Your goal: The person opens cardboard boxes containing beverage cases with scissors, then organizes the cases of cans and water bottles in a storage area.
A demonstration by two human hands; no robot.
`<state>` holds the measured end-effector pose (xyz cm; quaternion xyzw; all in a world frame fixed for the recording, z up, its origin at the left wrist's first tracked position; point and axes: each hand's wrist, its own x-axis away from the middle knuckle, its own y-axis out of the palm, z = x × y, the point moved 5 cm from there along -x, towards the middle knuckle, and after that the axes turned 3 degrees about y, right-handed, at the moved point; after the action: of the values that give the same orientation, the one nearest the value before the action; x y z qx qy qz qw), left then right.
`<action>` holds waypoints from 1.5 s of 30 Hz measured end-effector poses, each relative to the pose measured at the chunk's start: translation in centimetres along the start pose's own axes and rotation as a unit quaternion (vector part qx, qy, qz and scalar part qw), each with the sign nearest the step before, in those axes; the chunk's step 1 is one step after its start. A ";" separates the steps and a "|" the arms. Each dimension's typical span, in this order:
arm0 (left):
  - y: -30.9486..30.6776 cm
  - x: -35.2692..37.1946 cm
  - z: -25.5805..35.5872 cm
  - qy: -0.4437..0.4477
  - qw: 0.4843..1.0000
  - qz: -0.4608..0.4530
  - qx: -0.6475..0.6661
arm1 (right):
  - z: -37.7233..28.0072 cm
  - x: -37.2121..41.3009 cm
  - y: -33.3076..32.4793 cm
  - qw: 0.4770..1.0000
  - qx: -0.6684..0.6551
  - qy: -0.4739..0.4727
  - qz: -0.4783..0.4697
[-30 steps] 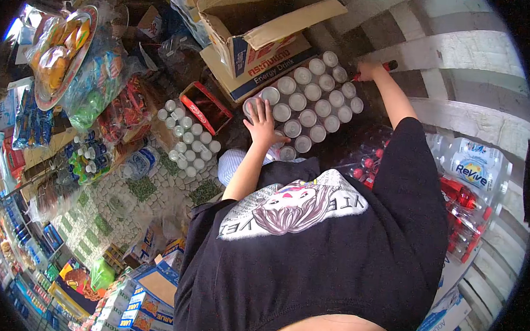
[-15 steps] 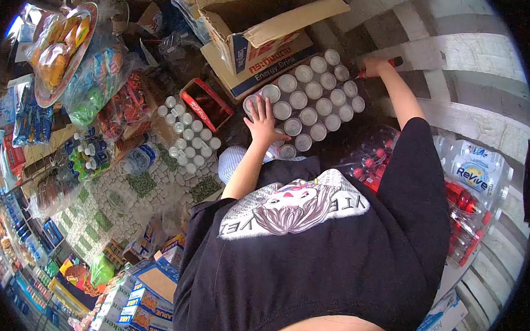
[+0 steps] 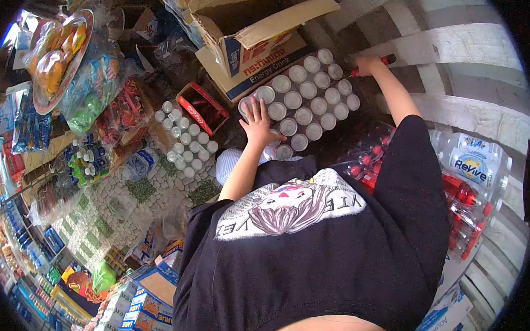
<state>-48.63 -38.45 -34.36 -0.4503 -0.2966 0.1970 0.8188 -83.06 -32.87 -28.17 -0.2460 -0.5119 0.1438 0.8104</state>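
A pack of several silver-topped cans (image 3: 304, 115) stands upright in rows in front of me. My left hand (image 3: 257, 124) lies spread on the near-left cans, its fingers apart on the lids. At the far-right corner of the pack, my right hand (image 3: 369, 65) is closed around a red-and-black tool (image 3: 391, 59). The dark end of the handle sticks out to the right, and a red part shows on the side toward the cans. I cannot make out its tip or its exact kind.
An open cardboard carton (image 3: 224, 37) stands on an Energy Drink box (image 3: 270, 73) behind the cans. To the left are a red Coca-Cola carton (image 3: 202, 109) and smaller cans (image 3: 185, 138). Bottles (image 3: 472, 161) stand right, beside the slatted wall (image 3: 469, 50); Larue boxes (image 3: 146, 312) lie lower left.
The view has shifted slightly, so most things sit a little further left. My right hand with the tool has shifted slightly too; my left hand stays on the cans.
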 end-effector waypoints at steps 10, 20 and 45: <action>0.6 -0.1 -0.2 0.012 1.000 0.021 -0.007 | 2.8 2.4 -2.5 0.999 -0.018 0.019 -0.025; 0.6 -0.1 -0.1 0.013 1.000 0.021 -0.018 | 2.1 -0.1 0.8 0.999 -0.052 0.012 -0.009; 0.3 -0.2 -0.1 -0.003 0.999 -0.018 -0.042 | -0.4 -2.8 5.0 0.990 -0.007 0.071 0.124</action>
<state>-48.72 -38.46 -34.69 -0.4786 -0.3155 0.1712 0.8013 -83.81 -30.15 -33.20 -0.3229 -0.4196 0.2213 0.8190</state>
